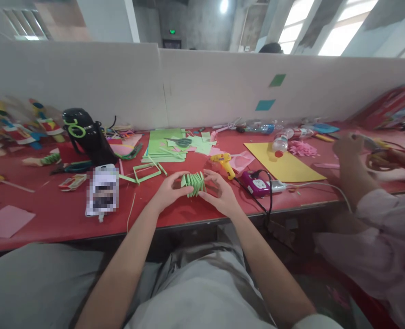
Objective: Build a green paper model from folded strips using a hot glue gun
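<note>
Okay, clock centred on the pleated paper (194, 183) on the person's side of the red table (185, 214). Far left, near ten o'clock, another green pleated piece (50, 158) lies by the black bottle (86, 139); looks like the same kind of fold, blurry though. Phone (102, 188) at nine, cable end plugged in. Green strips (146, 172), ten o'clock: long, flat, some bent into a frame, none pleated, so presumably unused. Green sheets (161, 153) at eleven, scissors (179, 142) on top among offcuts.

Middle: left hand (168, 194) pinches the left end of the pleated paper, thumb in front, fingers behind. Right hand (220, 195) closes loosely round the right end, thumb against it. Many folds are in, so I'd judge the pleating mostly done; can't tell if the ends are fixed or any length is left unfolded.

Glue gun (223, 163) at one o'clock, set down, in neither hand. Purple box (255, 183) at three, yellow sheet (287, 165) at two. Further out, near two, a co-worker's hand (349, 148).
</note>
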{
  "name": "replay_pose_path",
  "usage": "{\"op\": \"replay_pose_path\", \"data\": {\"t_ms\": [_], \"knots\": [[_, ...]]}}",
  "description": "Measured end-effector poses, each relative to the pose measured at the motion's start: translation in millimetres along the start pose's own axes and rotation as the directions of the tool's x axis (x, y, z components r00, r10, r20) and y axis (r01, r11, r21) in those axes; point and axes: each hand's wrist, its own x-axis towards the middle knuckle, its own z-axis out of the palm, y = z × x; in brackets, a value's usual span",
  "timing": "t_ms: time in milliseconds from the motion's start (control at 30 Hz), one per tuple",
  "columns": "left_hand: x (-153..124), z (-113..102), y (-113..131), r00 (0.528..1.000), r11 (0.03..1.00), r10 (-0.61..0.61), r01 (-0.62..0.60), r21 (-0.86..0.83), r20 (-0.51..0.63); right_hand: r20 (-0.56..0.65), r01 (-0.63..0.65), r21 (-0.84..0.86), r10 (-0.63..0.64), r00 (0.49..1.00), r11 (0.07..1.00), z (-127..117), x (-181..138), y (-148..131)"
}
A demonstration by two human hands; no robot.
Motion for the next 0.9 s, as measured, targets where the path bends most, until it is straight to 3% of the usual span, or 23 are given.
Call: {"op": "replay_pose_path", "data": {"t_ms": [133,233,400,667,900], "knots": [[0,-2,-10,0.997,0.993,0.047,-0.040,0.109,-0.061,0.001,-0.096,0.082,0.096,0.995,0.992,-2,1,11],[2,-3,-18,0.990,0.990,0.083,-0.068,0.127,-0.116,0.006,-0.101,0.084,0.101,0.995,0.991,-3,2,15],[-2,-6,-19,0.992,0.987,0.096,-0.085,0.134,-0.083,-0.011,-0.099,0.096,0.100,0.995,0.990,-3,2,13],[-13,-22,-10,0.989,0.952,0.123,-0.093,0.293,-0.084,-0.007,-0.079,0.066,0.080,0.997,0.995,-3,2,15],[-13,-35,-8,0.997,0.960,0.056,-0.038,0.278,-0.058,0.021,-0.087,-0.036,0.088,0.996,0.996,-4,3,24]]}}
